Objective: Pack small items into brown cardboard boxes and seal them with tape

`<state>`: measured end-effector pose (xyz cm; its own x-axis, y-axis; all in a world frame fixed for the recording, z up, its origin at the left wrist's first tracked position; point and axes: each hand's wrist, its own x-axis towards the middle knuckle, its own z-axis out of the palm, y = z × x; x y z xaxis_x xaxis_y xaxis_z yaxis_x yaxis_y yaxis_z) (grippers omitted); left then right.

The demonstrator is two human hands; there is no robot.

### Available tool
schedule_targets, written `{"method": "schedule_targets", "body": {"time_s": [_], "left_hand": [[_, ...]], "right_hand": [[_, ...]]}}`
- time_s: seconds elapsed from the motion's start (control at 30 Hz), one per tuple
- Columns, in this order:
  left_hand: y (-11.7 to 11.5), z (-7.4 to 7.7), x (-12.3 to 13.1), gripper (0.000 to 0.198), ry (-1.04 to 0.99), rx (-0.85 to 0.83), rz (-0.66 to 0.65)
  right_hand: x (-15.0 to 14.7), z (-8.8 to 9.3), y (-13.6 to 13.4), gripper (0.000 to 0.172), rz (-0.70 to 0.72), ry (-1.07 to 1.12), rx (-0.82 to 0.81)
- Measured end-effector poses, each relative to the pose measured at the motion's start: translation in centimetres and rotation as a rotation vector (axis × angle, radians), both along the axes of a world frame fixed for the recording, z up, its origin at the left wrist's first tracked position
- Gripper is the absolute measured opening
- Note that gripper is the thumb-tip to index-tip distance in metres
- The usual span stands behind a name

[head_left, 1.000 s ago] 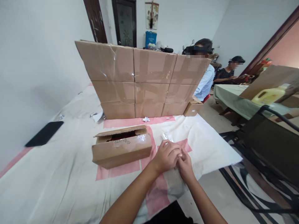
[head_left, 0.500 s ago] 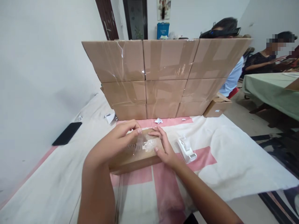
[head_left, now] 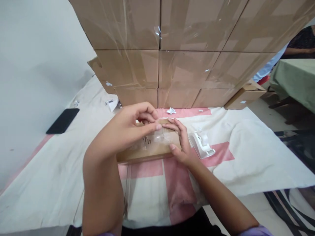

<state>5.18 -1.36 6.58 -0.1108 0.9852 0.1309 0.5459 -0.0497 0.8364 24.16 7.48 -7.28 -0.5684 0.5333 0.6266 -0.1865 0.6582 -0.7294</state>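
A small brown cardboard box [head_left: 150, 152] lies on the white and pink cloth [head_left: 241, 154] in front of me. My left hand [head_left: 133, 126] hovers over its top, thumb and fingers pinching a strip of clear tape [head_left: 159, 137] that lies across the box. My right hand [head_left: 180, 142] grips the box's right end, fingers spread flat over the top and thumb on the front face. A white tape dispenser [head_left: 201, 144] stands on the cloth just right of my right hand.
A wall of taped cardboard boxes [head_left: 182, 49] rises right behind the small box. A black phone [head_left: 62, 120] lies far left by the white wall. Paper scraps [head_left: 171, 110] lie at the stack's foot. A green-covered table [head_left: 295, 78] stands at right.
Both hands left the dispenser on the cloth and came onto the small box, its flaps now down. My view moved closer and lower, and my left hand pulled the tape over the top.
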Motion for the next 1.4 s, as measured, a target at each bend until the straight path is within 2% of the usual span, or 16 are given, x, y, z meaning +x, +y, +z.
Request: {"method": "schedule_targets", "body": {"time_s": [0.1,0.17,0.4,0.53,0.67,0.8,0.87,1.0,1.13,1.23,1.33,1.4], "left_hand": [[0.2,-0.3,0.8,0.05,-0.019,-0.005,0.039],[0.5,-0.5,1.2,0.059,-0.027,-0.012,0.041],[1.1,-1.2,2.0,0.058,0.07,-0.106,0.006],[1.3,-1.4,2.4,0.058,0.27,-0.136,-0.002],[1.1,-1.3,3.0,0.049,0.484,-0.15,-0.007],[1.2,-1.6,3.0,0.05,0.686,-0.143,0.081],[1.6,-1.9,2.7,0.047,0.695,-0.212,0.089],[2.6,-2.5,2.1,0.037,0.58,-0.369,0.072],[3.2,-2.9,2.4,0.03,0.562,-0.321,0.131],[3.2,-3.0,2.4,0.032,0.578,-0.29,0.162],[3.0,-2.9,1.6,0.038,0.576,-0.3,0.034],[2.8,-2.9,0.9,0.057,0.572,-0.338,-0.057]], "right_hand": [[0.1,0.0,0.0,0.066,-0.013,-0.017,0.013],[0.1,0.0,0.0,0.067,-0.021,-0.039,0.018],[0.2,0.1,-0.1,0.069,-0.025,-0.045,0.024],[0.2,0.0,0.0,0.068,0.001,-0.02,0.001],[0.2,-0.2,0.2,0.068,0.023,0.006,-0.022],[0.2,-0.2,0.2,0.066,-0.007,-0.001,0.0],[0.3,-0.1,0.1,0.064,-0.02,0.012,0.002],[0.2,0.0,0.0,0.063,-0.01,0.046,-0.034],[0.0,-0.3,-0.2,0.066,-0.021,0.069,-0.055],[0.0,-0.7,-0.3,0.069,-0.043,0.061,-0.061],[0.0,-0.9,-0.2,0.072,-0.039,0.055,-0.059],[0.1,-1.0,-0.2,0.079,-0.035,0.043,-0.064]]}}
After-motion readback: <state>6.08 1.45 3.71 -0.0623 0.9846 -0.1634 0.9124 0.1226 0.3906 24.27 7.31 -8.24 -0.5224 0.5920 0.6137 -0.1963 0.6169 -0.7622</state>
